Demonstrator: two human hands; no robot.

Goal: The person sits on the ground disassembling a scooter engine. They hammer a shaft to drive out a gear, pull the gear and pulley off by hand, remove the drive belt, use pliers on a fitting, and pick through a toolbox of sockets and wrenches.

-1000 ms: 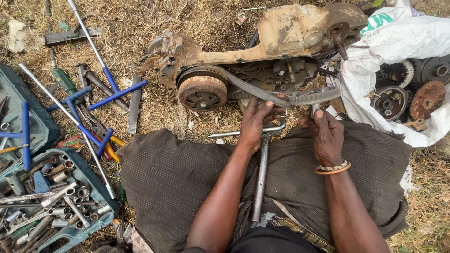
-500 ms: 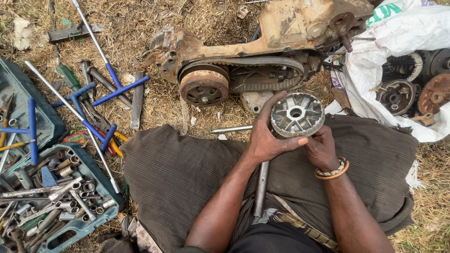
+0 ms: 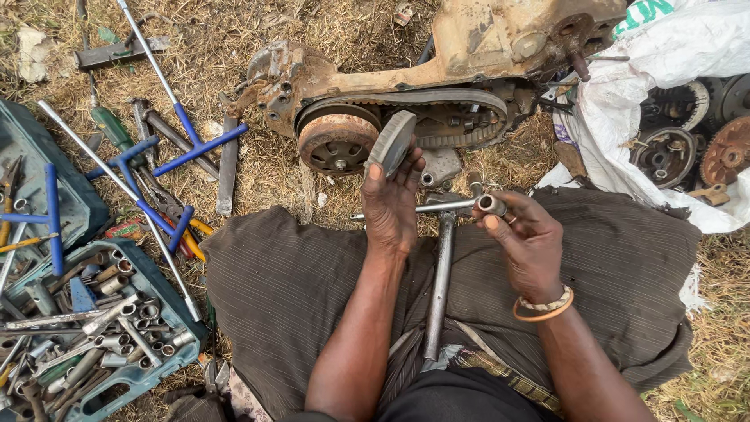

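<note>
I sit on dry grass with a dark cloth over my lap. My left hand (image 3: 391, 207) holds a round grey pulley disc (image 3: 392, 143) on edge, just in front of the rusty clutch drum (image 3: 336, 144) of a dirty engine casing (image 3: 476, 39). A toothed drive belt (image 3: 437, 98) loops around inside the casing. My right hand (image 3: 527, 246), with bangles at the wrist, pinches a small metal sleeve (image 3: 492, 205) between its fingers. A long T-handle wrench (image 3: 440, 273) lies on my lap between both hands.
At the left are an open blue toolbox (image 3: 168, 355) full of sockets and several blue-handled T-wrenches (image 3: 160, 152) and a screwdriver on the grass. A white sack (image 3: 687, 47) at the right holds rusty round engine parts (image 3: 726, 148).
Both hands went from the belt to lifting the pulley disc off. Now only the left hand holds the disc, turned on edge, and the right hand has a small metal sleeve.
</note>
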